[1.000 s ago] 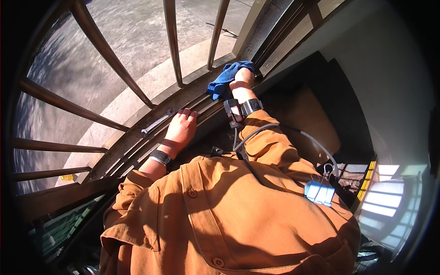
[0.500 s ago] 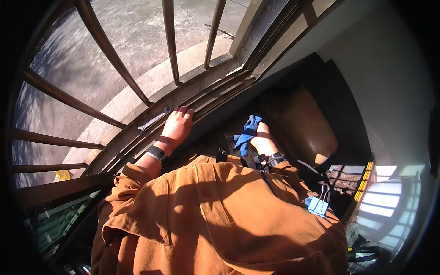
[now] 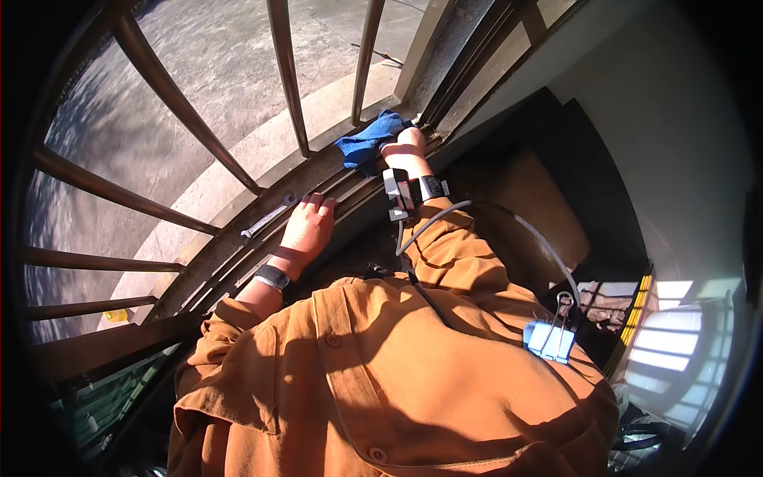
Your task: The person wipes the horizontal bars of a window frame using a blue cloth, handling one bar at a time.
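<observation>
Two hands rest on the window track (image 3: 238,266). The right hand (image 3: 405,151) presses closed on a blue cloth (image 3: 367,143) at the track's far end, beside the window bars (image 3: 288,79). The left hand (image 3: 306,226) lies flat and open, fingertips just beside a metal wrench (image 3: 266,219), well apart from the cloth.
</observation>
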A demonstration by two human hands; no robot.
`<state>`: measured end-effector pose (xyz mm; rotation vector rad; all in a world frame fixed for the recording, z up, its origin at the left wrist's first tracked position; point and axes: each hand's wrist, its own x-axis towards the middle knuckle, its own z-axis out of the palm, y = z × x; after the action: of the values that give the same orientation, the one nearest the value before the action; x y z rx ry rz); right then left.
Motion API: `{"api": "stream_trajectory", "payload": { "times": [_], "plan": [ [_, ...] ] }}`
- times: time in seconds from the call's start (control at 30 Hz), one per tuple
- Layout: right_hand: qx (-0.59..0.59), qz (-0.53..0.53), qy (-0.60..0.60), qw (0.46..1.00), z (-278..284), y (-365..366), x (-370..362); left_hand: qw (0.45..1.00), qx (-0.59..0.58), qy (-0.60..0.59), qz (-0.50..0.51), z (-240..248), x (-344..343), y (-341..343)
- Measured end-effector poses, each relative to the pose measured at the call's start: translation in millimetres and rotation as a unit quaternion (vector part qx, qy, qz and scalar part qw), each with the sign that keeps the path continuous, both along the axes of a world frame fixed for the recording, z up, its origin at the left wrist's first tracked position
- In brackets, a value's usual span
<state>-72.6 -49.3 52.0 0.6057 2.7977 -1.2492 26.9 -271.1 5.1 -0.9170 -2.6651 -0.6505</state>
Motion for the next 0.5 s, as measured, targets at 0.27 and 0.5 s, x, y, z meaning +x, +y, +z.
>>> {"api": "stream_trajectory", "payload": {
  "times": [0.27,0.5],
  "plan": [
    [-0.186,-0.183,0.058,0.964,-6,1,-14,1.0,0.016,0.006,-0.008,-2,-1,1],
    [-0.348,-0.429,0.207,0.807,-46,-8,-38,0.999,0.026,0.019,-0.015,0,-6,5]
  ]
}}
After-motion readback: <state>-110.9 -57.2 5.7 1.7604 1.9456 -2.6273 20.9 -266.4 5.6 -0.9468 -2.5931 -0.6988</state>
